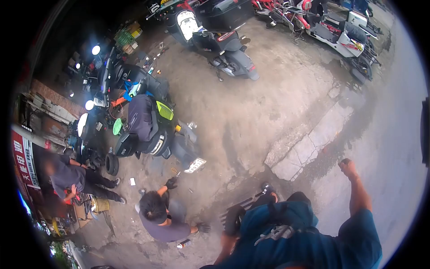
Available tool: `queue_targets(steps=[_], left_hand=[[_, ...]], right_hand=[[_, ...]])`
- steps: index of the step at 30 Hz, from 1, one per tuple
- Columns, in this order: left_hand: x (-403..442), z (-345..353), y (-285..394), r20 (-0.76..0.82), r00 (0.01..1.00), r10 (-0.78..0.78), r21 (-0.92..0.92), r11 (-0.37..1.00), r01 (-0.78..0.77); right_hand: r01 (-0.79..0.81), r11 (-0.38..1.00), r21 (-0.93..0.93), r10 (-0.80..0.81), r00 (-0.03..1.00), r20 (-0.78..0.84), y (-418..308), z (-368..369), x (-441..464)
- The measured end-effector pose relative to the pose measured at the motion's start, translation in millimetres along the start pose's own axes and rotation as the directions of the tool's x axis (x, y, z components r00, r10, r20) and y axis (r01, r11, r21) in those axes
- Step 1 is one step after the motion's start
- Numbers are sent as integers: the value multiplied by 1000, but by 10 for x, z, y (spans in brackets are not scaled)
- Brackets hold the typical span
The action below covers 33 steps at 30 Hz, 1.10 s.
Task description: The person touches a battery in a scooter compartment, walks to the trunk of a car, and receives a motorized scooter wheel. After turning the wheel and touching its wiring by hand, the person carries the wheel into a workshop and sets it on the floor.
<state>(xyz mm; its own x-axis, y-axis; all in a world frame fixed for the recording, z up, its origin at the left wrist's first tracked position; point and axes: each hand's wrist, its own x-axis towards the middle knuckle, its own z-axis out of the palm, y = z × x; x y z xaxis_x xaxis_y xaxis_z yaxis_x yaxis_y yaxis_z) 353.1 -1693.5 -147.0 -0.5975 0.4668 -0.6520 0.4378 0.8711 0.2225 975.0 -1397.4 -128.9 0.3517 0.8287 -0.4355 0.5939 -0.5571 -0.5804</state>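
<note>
My right hand [348, 169] is held out to the right over the pavement, bare, with its fingers curled into a fist. Nothing shows in it, and it touches nothing. My left hand [233, 220] hangs low beside my teal shirt [280, 233] and looks covered by a dark glove. Its fingers blend into the dark shapes around it, so their pose is unclear. Beyond it lies a dark slotted grate [235, 210] in the ground, close to my shoe [269, 192].
A gloved person [163, 219] crouches to my left near a spray can [183, 244]. Another person [74, 179] stands farther left. A scooter [154, 130] stands ahead, with a second scooter [230, 56] beyond. Several motorbikes line the back right. A cracked concrete slab [309, 141] lies ahead.
</note>
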Motion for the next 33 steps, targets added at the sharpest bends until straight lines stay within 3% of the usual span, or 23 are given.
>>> queue_targets(steps=[1, 3, 7, 10, 13, 15, 16, 17, 18, 19, 20, 21, 22, 23, 24, 25, 27, 30, 33], left_hand=[[-32, -106, 189, -13, 998, 63, 88, 994, -62], [291, -143, 549, -64, 997, -39, -19, 999, 38], [575, -329, 1294, -88, 993, -77, -185, 981, 60], [899, -470, 1923, -157, 984, -79, -200, 979, 47], [1049, -556, 2522, -178, 966, -186, -152, 975, 159], [1150, -657, 2917, -149, 957, -250, -158, 961, 227], [1225, -683, 3065, -126, 956, -265, -192, 952, 238], [1307, -720, 3205, -98, 955, -279, -221, 942, 252], [1283, -786, 3372, -85, 942, -323, -263, 920, 292], [1213, -771, 3511, -100, 942, -320, -269, 921, 284], [1188, -762, 3645, -127, 935, -332, -286, 915, 286], [1267, -807, 3834, -173, 922, -347, -313, 907, 282], [1274, -922, 4076, -162, 914, -373, -357, 885, 298], [1319, -943, 4272, -182, 880, -440, -441, 836, 326], [1356, -908, 4371, -162, 865, -474, -460, 812, 359], [1471, -935, 4467, -151, 858, -490, -472, 799, 373], [1578, -1302, 4863, -58, 839, -541, -460, 760, 458], [2052, -1364, 4996, -42, 823, -567, -536, 708, 460], [2080, -1533, 5248, 25, 778, -628, -563, 634, 530]], right_hand=[[1, 999, -37, -1, 1000, -4, 315, 130, 197], [-340, 936, -89, 351, 918, 184, 4, 197, 345], [-552, 834, 9, 516, 786, 341, 40, 364, 1019], [-695, 718, 49, 548, 607, 575, -226, 366, 2019], [-570, 821, 34, 514, 764, 391, -1364, 415, 2861], [-359, 933, -38, 351, 879, 322, -2035, 516, 3533], [-208, 923, -324, 299, 918, 262, -2317, 658, 4023], [201, 768, -608, -88, 974, 211, -2734, 800, 4281], [213, 718, -663, -29, 960, 277, -3607, 922, 4327], [250, 703, -666, -73, 957, 281, -4198, 1164, 4457], [416, 637, -650, -167, 897, 410, -4545, 1550, 4811], [616, 550, -564, -370, 785, 496, -4984, 1939, 5018], [696, 592, -406, -467, 707, 531, -5621, 2232, 4936], [946, 236, -222, -690, 324, 647, -5738, 2812, 5463], [778, 625, -69, -612, 542, 576, -6549, 2893, 4936], [741, 671, -41, -541, 526, 656, -7096, 3099, 4778], [815, 577, 56, -599, 376, 707, -7960, 3377, 4468], [845, 520, 128, -642, 287, 711, -8575, 3988, 4651], [848, 530, -13, -544, 352, 762, -9029, 4011, 4636]])
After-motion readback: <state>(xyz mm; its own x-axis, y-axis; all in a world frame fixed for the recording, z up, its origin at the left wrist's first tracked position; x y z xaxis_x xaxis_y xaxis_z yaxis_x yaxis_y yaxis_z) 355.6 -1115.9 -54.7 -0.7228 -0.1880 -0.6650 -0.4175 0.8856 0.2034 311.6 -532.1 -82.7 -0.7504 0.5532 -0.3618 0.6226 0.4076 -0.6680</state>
